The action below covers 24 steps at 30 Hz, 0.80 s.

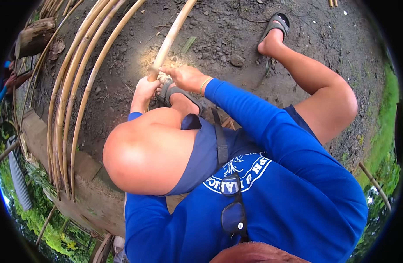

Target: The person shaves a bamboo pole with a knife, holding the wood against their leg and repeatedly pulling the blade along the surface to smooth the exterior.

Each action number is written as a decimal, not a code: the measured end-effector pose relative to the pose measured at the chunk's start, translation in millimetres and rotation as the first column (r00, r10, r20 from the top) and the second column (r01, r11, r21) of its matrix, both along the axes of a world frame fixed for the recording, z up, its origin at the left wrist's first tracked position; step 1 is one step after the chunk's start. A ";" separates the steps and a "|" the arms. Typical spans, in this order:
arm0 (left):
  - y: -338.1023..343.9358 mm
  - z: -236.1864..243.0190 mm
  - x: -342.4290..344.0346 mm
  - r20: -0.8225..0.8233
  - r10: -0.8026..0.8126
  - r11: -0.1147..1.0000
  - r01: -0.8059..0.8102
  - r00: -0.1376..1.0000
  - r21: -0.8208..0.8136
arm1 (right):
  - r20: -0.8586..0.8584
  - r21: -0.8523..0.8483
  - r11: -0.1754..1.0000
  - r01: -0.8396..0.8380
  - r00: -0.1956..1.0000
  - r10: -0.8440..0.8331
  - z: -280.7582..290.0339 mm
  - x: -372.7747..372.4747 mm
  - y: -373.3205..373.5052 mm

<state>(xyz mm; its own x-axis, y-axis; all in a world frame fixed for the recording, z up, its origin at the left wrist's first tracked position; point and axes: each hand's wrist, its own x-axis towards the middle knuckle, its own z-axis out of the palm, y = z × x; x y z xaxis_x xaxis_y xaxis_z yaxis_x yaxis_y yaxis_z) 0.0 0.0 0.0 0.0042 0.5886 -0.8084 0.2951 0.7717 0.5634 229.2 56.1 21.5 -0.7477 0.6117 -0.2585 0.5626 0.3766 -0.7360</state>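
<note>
A long pale bamboo pole (pixel 170 39) slants down from the top edge to between my legs. My left hand (pixel 144 91) is closed round the pole near its lower end. Just above, my right hand (pixel 187 79) is curled, its forefinger stretched along to the pole's side. Whatever lies inside that fist is hidden. At the fingertip a small brownish-grey patch crosses the pole; whether it is a blade or a joint of the bamboo I cannot tell. Pale shavings (pixel 163 78) lie on the ground around the pole and my sandal (pixel 165 91).
Several bamboo poles (pixel 81 65) lean in a curved row at the left, against a low earthen-coloured ledge (pixel 85 168). A cut log (pixel 35 37) lies at the far left, with part of another person (pixel 11 81) near the rim. Stones (pixel 237 60) dot the dark soil; grass grows at right.
</note>
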 end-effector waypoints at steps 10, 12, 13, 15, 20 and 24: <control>-4.9 -35.6 -2.4 -0.221 0.065 0.980 -0.021 0.973 0.197 | -0.145 -0.062 0.979 0.196 0.968 -0.203 30.0 69.9 -48.4; -12.5 -47.5 -14.2 -0.232 0.074 0.979 -0.027 0.970 0.201 | -0.067 -0.132 0.982 0.138 0.987 -0.148 28.8 52.2 -33.0; -10.1 -50.4 -10.5 -0.229 0.065 0.978 -0.017 0.971 0.206 | -0.063 -0.132 0.980 0.151 0.985 -0.160 20.5 33.2 -23.3; 14.8 -39.4 16.8 -0.110 0.082 0.980 -0.060 0.990 0.190 | -0.105 0.003 0.993 0.119 0.987 -0.118 -8.6 4.3 6.2; -25.1 -63.4 -15.7 -0.240 0.064 0.960 0.006 0.969 0.281 | -0.196 -0.078 0.983 0.164 0.965 -0.176 -0.4 26.5 -41.7; 9.8 -43.9 11.6 -0.241 -0.062 0.986 0.098 0.968 0.138 | 0.041 -0.135 0.978 0.158 0.987 -0.154 26.4 74.3 -31.3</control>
<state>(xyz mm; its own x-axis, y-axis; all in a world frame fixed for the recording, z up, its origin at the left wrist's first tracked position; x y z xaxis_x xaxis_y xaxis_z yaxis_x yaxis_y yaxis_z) 11.6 9.8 -43.9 -0.1238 0.7070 -0.6963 0.4902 0.6537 0.5766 303.5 24.8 47.9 -0.6366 0.6771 -0.3692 0.6291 0.1791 -0.7564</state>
